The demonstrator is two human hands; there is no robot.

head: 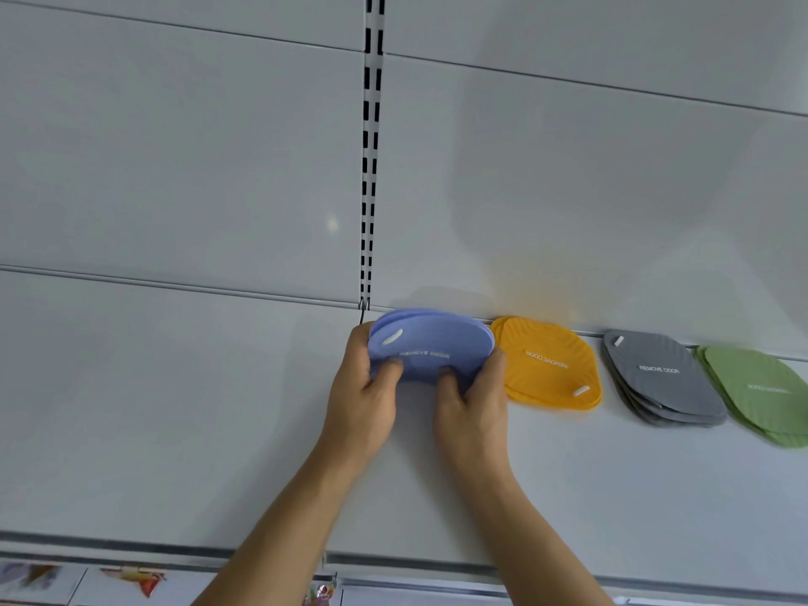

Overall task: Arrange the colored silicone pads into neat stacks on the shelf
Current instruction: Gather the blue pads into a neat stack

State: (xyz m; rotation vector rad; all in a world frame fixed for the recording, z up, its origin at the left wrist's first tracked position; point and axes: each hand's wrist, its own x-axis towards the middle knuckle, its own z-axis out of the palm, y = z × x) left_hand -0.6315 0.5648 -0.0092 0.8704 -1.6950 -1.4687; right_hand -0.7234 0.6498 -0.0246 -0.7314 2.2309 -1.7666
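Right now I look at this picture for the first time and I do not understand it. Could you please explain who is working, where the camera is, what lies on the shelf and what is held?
There is no machine here: a person works with two bare hands. The one picture comes from a camera worn on the person's head, looking forward and down. The left hand and the right hand together grip a bundle of blue silicone pads by its two sides, bent into a curve, above the white shelf. To the right, three stacks lie in a row near the back panel: an orange stack, then a grey stack that is fanned out unevenly, then a green stack partly cut off by the picture's edge.
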